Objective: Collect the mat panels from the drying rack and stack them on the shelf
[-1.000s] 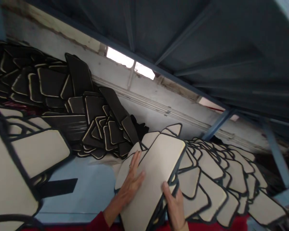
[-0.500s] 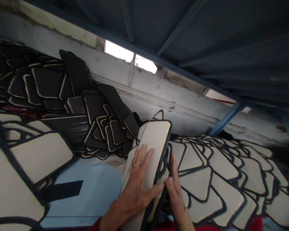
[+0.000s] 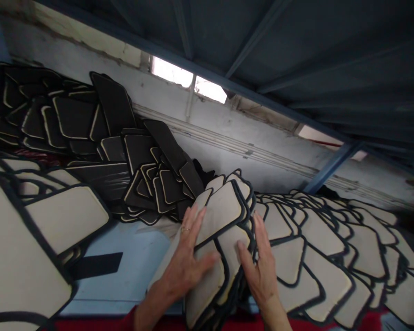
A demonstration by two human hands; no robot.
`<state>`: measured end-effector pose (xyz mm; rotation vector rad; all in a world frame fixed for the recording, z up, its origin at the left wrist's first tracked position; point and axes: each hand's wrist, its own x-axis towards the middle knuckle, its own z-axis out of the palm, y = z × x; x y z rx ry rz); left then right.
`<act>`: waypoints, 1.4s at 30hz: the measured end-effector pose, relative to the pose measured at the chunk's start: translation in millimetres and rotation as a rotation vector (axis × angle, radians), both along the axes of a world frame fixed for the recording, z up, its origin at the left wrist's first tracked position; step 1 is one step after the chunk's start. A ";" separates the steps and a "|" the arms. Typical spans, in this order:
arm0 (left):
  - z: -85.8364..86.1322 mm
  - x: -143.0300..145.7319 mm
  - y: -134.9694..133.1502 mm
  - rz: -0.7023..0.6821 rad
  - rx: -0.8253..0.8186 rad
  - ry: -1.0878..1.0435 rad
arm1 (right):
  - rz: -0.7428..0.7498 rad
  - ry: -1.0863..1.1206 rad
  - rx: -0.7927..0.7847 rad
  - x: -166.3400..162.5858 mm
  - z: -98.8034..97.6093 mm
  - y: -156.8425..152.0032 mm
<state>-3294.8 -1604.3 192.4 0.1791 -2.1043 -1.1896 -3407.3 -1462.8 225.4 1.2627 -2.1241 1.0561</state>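
A stack of cream mats with dark edging (image 3: 224, 202) stands between my two hands, its pieces lying at uneven angles. My left hand (image 3: 186, 257), with a ring on one finger, rests against the left side of the stack; its fingers are stretched and the thumb is apart over the top mats. At the right side, my right hand (image 3: 260, 262) lies along the stack edges with fingers straight and thumb spread. Neither hand is closed around a mat. The lower part of the stack is partly hidden by my hands.
Overlapping cream mats (image 3: 324, 234) spread out to the right. More large cream mats (image 3: 65, 216) lie at left beside a light blue surface (image 3: 134, 257). Black mats (image 3: 76, 115) are heaped behind, against a white wall (image 3: 221, 133). A blue metal frame (image 3: 331, 168) and shelf hang overhead.
The long mat I was holding upright has come down, and the stack now leans lower between my hands. Both hands have opened and moved apart to its sides.
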 end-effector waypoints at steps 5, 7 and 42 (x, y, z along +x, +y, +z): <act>14.9 10.2 29.7 -0.177 -0.174 -0.102 | 0.286 -0.196 -0.074 -4.7 -5.2 -3.6; 12.3 10.4 30.8 -0.115 -0.126 -0.100 | 0.317 -0.237 -0.065 -8.6 -9.8 -2.1; -1.1 24.6 10.1 -0.043 0.222 0.060 | 0.260 -0.677 -0.204 -14.7 2.1 -50.1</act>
